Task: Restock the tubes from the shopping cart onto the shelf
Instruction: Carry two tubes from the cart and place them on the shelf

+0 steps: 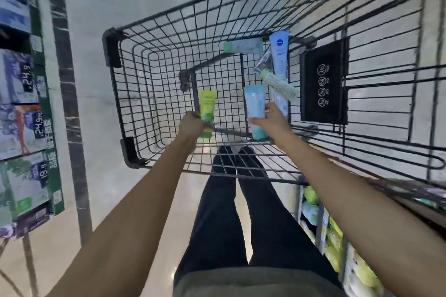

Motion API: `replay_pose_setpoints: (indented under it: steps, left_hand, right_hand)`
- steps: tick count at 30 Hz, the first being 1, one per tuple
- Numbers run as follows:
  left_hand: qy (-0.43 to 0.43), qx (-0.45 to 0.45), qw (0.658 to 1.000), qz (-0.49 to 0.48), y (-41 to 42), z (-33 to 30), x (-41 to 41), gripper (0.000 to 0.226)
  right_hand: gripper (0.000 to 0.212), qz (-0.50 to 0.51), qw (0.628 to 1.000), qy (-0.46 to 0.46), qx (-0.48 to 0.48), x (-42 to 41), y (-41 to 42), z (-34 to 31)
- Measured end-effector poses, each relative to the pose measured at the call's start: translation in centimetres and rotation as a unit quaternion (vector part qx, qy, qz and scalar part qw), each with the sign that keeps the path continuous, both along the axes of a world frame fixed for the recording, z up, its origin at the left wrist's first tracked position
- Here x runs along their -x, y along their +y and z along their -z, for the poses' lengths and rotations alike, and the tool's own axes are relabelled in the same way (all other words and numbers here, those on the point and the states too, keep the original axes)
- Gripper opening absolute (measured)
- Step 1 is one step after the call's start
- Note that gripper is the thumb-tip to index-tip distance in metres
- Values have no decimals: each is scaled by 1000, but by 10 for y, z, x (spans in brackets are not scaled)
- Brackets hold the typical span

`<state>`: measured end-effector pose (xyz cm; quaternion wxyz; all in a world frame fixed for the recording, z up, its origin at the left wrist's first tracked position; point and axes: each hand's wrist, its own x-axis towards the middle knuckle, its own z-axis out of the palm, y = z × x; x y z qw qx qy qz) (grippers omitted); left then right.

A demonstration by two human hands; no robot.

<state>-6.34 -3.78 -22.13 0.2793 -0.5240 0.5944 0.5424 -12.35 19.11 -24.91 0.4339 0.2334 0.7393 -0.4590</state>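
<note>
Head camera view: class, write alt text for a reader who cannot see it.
A person reaches both bare arms into a black wire shopping cart, left hand gripping a yellow-green plastic tube, right hand gripping a light blue plastic tube. Other tubes lie in the cart, among them a white and blue tube.
</note>
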Motion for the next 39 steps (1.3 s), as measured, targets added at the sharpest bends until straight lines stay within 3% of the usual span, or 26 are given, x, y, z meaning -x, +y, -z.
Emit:
replay_pose_setpoints:
  steps: [5, 7, 13, 17, 20, 29, 34, 39]
  left_hand:
    - [94, -103, 990, 0, 21, -110, 9, 71]
    - [127, -118, 985, 18, 26, -150, 9, 67]
    - [204, -181, 959, 76, 48, -232, 3, 71]
    - [246, -222, 933, 143, 64, -271, 4, 67]
    - [244, -257, 918, 179, 73, -290, -1, 66]
    - [230, -319, 869, 300, 106, -321, -73, 36]
    - [220, -353, 816, 400, 142, -330, -138, 30]
    - [199, -369, 752, 509, 189, -339, -217, 39]
  right_hand:
    - [52, 117, 988, 28, 93, -5, 9, -97]
    - [45, 171, 975, 41, 133, -13, 16, -138]
    - [79, 289, 931, 111, 195, -43, 39, -241]
    - [52, 343, 900, 181, 197, -68, 46, -288]
    - [40, 406, 865, 215, 203, -101, 46, -312]
    - [40, 566, 768, 267, 132, -253, 41, -331]
    - [33, 645, 696, 299, 103, -351, 41, -341]
    - [30, 716, 612, 329, 70, -451, 51, -351]
